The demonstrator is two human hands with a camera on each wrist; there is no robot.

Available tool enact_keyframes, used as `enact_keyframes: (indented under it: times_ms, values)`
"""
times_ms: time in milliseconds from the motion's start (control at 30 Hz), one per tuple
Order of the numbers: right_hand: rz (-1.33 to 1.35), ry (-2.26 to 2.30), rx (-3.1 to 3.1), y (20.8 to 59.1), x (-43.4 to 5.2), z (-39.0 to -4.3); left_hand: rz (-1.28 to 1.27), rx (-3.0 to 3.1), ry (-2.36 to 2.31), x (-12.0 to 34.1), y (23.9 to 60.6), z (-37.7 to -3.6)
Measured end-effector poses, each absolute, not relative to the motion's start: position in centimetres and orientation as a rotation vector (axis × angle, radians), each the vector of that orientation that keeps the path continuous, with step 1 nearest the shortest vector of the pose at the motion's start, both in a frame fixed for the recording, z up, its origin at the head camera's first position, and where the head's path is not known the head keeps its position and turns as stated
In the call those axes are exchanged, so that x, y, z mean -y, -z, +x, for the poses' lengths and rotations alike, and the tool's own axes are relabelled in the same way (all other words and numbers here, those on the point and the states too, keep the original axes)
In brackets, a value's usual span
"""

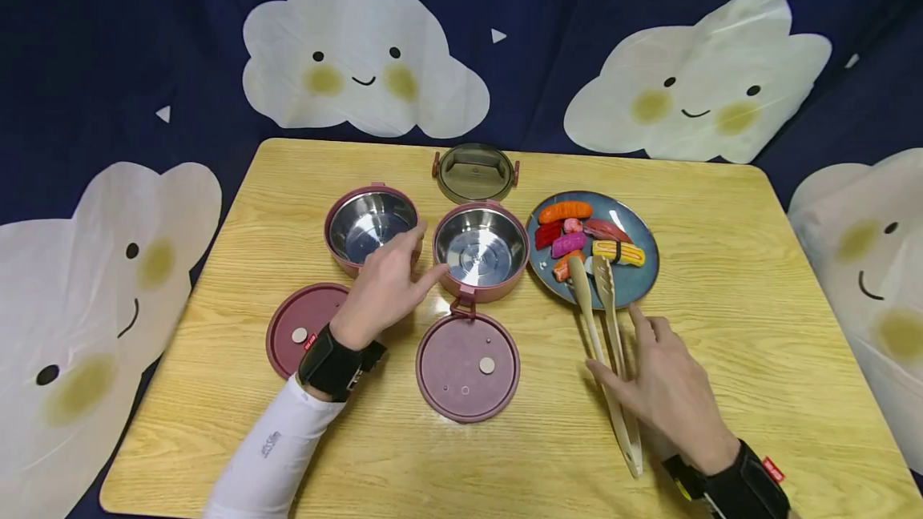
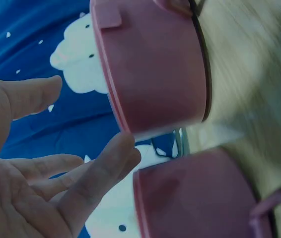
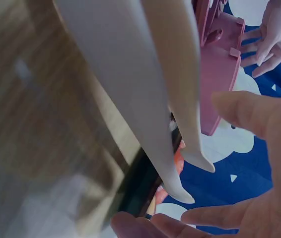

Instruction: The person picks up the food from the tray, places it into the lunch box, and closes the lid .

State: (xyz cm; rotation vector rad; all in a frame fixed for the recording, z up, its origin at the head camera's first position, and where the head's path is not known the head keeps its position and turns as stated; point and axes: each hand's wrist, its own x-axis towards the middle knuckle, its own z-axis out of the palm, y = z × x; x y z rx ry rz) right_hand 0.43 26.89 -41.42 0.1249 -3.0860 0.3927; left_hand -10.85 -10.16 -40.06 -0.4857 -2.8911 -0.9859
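My left hand (image 1: 389, 287), its fingers extended, hovers over the gap between two pink lunch bowls with steel insides, the left bowl (image 1: 360, 227) and the right bowl (image 1: 479, 251). In the left wrist view the hand holds nothing, and its fingertips are close to the rims. Beige tongs (image 1: 613, 351) lean with their tips over food pieces on a blue plate (image 1: 638, 283); their joined end points toward me. Beside the tongs is my right hand (image 1: 671, 387), thumb and fingers spread around them without gripping. The right wrist view shows the tongs (image 3: 125, 74) standing apart from the fingers.
Toy-like sushi pieces (image 1: 566, 211) lie on the plate. A pink lid (image 1: 469, 367) is in front of the right bowl, and another pink lid (image 1: 288, 331) lies partly under my left arm. A smoky clear lid (image 1: 476, 173) is behind the bowls. A cloud-print cloth (image 1: 526, 102) hangs behind.
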Motion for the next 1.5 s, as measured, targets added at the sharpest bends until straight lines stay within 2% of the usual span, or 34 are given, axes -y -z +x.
enact_keyframes:
  times_ms: [467, 833, 1133, 1500]
  values:
    - [0.099, -0.464, 3.175, 42.7, -26.7, 1.7, -0.518, 2.911, 1.003, 8.5, 41.6, -12.0]
    - [0.183, -0.620, 3.164, 42.7, -27.5, 1.5, -0.413, 2.915, 1.181, 8.0, 41.9, -12.4]
    - [0.191, -0.491, 3.199, 42.2, -28.7, 1.0, -0.310, 2.892, 1.282, 7.7, 41.9, -12.2]
    - [0.253, -0.346, 3.087, 41.6, -30.6, 0.2, -0.303, 2.895, 1.279, 7.7, 41.9, -12.1]
